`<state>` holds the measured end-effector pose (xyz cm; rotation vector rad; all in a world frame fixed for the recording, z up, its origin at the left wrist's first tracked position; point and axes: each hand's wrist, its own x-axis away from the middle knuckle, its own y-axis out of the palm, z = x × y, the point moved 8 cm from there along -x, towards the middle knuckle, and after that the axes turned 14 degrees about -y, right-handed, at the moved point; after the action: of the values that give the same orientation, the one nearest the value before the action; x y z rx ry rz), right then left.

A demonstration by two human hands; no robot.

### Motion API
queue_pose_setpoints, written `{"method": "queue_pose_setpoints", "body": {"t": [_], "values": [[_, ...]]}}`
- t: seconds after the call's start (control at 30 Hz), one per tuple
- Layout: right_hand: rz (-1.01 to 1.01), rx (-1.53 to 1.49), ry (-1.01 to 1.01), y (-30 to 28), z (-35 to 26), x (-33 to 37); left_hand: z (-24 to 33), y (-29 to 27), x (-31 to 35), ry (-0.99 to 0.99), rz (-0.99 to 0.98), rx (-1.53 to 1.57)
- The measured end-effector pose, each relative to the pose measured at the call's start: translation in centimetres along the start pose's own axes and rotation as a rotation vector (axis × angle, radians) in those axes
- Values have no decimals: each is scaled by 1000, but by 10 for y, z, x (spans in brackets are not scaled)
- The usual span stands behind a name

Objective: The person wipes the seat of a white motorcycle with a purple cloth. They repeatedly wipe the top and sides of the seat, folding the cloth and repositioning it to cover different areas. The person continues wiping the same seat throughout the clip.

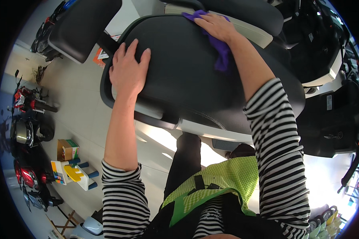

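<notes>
In front of me is a broad black padded seat point(171, 63) of a vehicle, with pale trim under its near edge. My left hand point(127, 73) rests on the seat's left end, fingers spread and holding nothing. At the far right edge of the padding, my right hand point(217, 27) is closed over a purple cloth point(222, 59). Part of this cloth hangs down beside my forearm and lies against the black surface. My palm and fingers cover some of it.
A black backrest pad point(83, 30) rises at the left. Another black cushion point(247, 14) is beyond my right hand. Black bodywork point(323, 119) is on the right. Motorcycles point(28, 99), a small cardboard box point(67, 150) and a child-size yellow-and-white seat point(73, 174) stand at left.
</notes>
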<state>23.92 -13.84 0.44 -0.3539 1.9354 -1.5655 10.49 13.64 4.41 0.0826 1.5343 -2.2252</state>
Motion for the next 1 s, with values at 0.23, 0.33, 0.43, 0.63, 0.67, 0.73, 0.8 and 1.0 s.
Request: {"method": "queue_pose_setpoints", "body": {"t": [0.23, 0.33, 0.43, 0.63, 0.67, 0.73, 0.8, 1.0], "values": [[5, -243, 374, -8, 46, 23, 0, -4, 0, -4, 21, 18], [-166, -134, 424, -5, 91, 74, -3, -3, -2, -3, 30, 34], [-234, -107, 517, -11, 136, 155, -5, -2, -4, -9, 21, 53], [-440, 209, 451, -55, 164, 300, -3, -2, -5, -38, -6, 36], [-341, 112, 562, -64, 166, 321, -3, -2, -5, -45, -6, 46], [-187, 101, 606, -78, 157, 348, -4, -1, -6, -42, -3, 59], [-123, 289, 511, -83, 129, 367, -7, 4, -8, -41, -5, 64], [66, 620, 455, -83, 21, 357, -4, 14, -13, -72, 2, -37]]}}
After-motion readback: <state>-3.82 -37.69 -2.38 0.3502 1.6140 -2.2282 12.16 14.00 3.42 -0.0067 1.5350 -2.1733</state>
